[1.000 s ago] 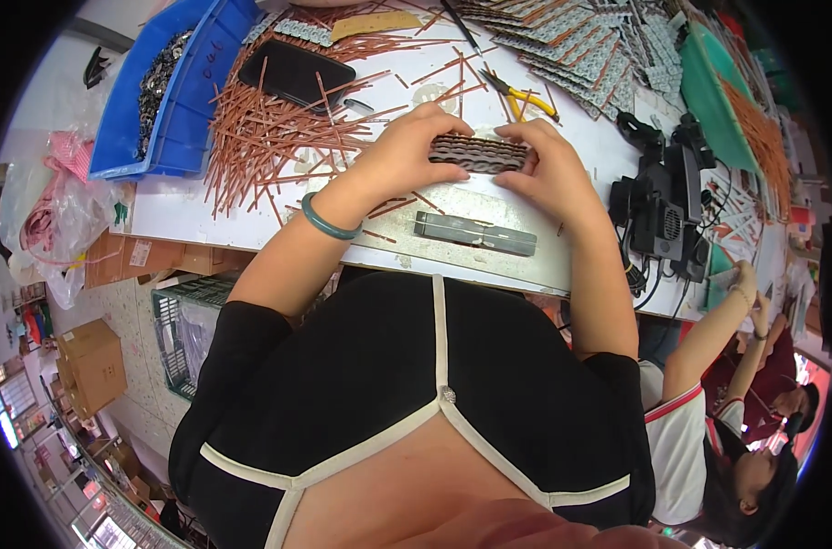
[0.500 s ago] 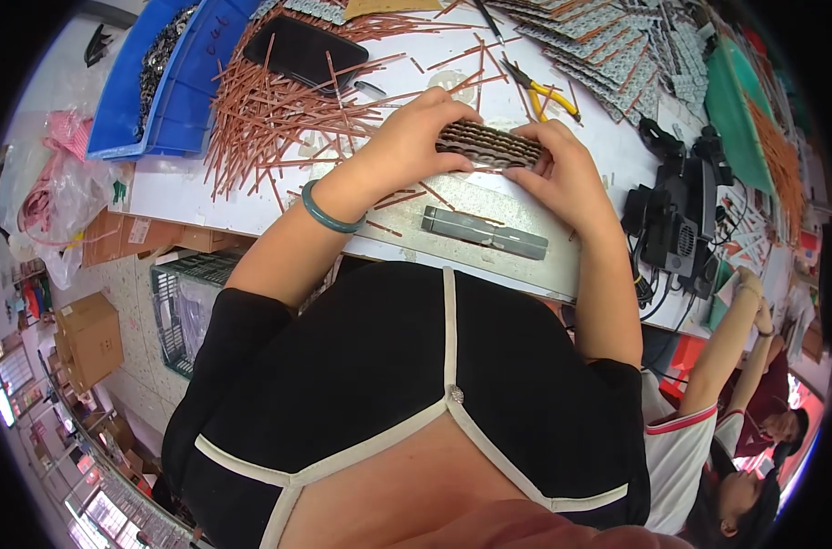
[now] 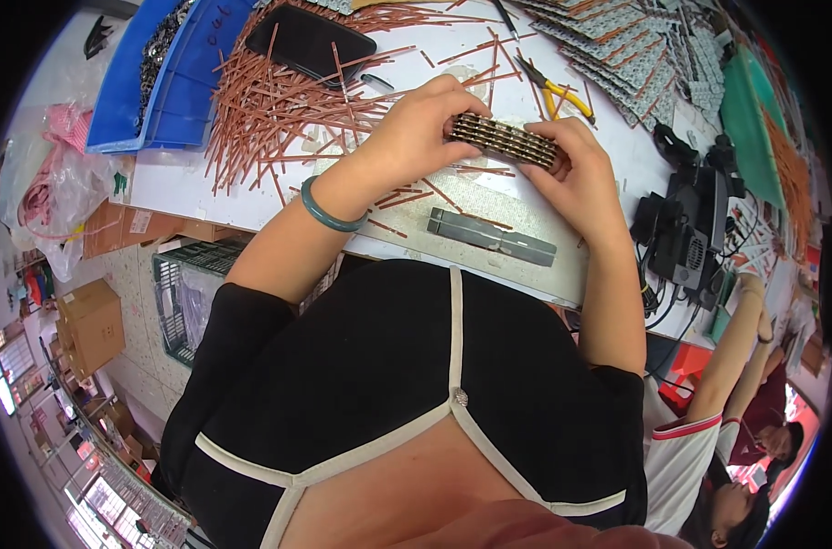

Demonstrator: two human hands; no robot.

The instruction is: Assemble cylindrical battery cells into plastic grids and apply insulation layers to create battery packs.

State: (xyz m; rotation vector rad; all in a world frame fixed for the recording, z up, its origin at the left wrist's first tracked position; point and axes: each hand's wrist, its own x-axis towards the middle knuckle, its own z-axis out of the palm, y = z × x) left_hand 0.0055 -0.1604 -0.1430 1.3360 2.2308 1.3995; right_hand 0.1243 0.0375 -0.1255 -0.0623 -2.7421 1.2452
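While both hands [image 3: 429, 125] [image 3: 582, 178] hold a ridged stack [image 3: 503, 142], strips [image 3: 274, 114] litter the table [image 3: 185, 186] (cartons [image 3: 91, 329] leftward).

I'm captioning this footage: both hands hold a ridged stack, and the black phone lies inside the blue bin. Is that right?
Not quite: the black phone lies on the pile of brown strips, beside the blue bin, not inside it, as the head view shows. The rest stands: the left hand and right hand both hold the ridged stack.
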